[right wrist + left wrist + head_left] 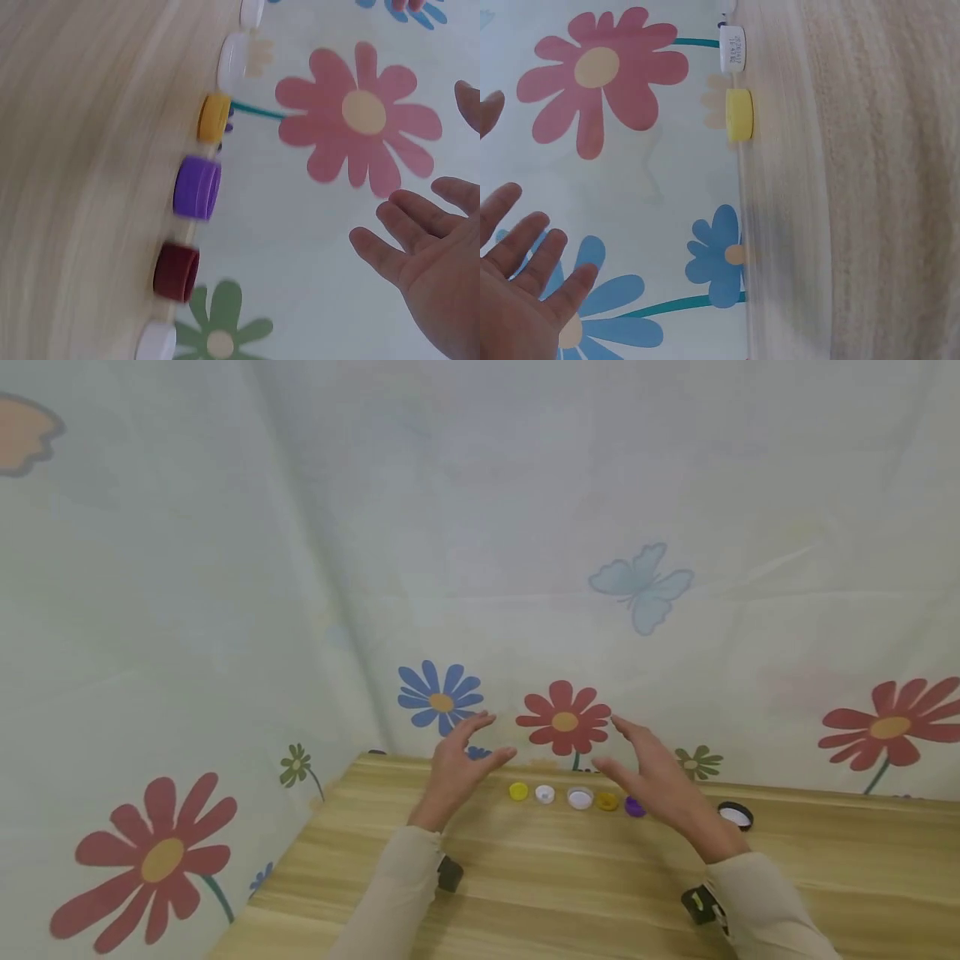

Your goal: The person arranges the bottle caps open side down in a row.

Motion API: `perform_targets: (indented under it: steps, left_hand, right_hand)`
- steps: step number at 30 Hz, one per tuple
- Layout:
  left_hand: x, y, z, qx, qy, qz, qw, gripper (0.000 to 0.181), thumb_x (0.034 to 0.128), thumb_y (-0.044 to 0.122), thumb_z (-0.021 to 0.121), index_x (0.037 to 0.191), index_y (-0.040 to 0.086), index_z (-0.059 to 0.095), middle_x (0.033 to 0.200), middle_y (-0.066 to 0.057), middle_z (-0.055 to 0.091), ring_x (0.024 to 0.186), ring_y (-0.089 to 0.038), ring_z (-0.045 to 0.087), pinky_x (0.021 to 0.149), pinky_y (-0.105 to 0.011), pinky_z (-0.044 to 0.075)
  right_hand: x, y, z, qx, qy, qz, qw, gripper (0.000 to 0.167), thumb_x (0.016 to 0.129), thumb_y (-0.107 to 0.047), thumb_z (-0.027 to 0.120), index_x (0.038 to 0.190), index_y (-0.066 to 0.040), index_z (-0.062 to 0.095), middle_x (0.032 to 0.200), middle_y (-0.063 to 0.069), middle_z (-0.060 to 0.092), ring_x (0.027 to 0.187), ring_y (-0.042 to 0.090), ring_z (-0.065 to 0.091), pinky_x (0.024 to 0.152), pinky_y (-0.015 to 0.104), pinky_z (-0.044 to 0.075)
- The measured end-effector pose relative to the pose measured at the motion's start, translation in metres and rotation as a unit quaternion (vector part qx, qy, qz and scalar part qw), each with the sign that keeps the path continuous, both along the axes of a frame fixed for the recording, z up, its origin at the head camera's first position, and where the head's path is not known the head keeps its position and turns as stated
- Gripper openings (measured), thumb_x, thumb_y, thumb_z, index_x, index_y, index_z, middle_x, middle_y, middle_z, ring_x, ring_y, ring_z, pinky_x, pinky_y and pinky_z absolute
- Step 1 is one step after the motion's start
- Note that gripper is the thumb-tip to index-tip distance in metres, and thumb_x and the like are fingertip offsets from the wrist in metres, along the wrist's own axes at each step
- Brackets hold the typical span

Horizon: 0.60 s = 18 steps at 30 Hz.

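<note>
Left hand [453,768] and right hand [666,783], both spread, hover apart above wooden table [540,893]. Row along far edge includes yellow cap [518,792], white cap [733,46], orange cap [211,120], purple cap [193,187]. Flower-printed backdrop [480,527] behind.

Sheet-screened corner, booth-like; type of wider building cannot be told. Creased pale sheeting [480,485], printed with red flowers [565,721], blue flowers [441,702] and butterfly [645,587], hangs behind and left of wood-grain table [540,885].
</note>
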State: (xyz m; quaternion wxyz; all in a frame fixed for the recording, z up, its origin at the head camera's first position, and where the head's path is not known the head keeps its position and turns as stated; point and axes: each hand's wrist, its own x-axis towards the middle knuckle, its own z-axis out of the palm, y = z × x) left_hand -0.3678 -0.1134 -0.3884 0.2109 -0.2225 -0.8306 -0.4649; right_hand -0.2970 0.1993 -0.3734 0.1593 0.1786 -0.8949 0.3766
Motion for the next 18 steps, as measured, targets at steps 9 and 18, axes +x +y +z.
perform_targets:
  steps: [9,18]
  left_hand:
    - [-0.005,0.000,-0.008,0.072,-0.033,-0.028,0.9965,0.065,0.0884,0.032,0.089,0.141,0.002,0.064,0.144,-0.012,0.065,0.133,-0.033,0.060,0.108,-0.057,0.049]
    - [-0.007,-0.003,-0.015,0.081,-0.058,-0.037,0.9943,0.057,0.0877,0.026,0.090,0.134,-0.001,0.068,0.131,-0.014,0.072,0.124,-0.042,0.064,0.102,-0.055,0.054]
  right_hand:
    - [-0.010,-0.020,-0.005,-0.033,0.005,0.019,0.9993,0.072,0.104,-0.030,0.071,0.158,0.005,0.038,0.157,0.028,0.046,0.143,0.047,0.045,0.113,0.065,0.040]
    - [-0.021,-0.043,-0.011,-0.053,-0.001,0.040,0.9978,0.061,0.102,-0.025,0.074,0.150,0.005,0.050,0.146,0.026,0.057,0.134,0.045,0.054,0.109,0.062,0.046]
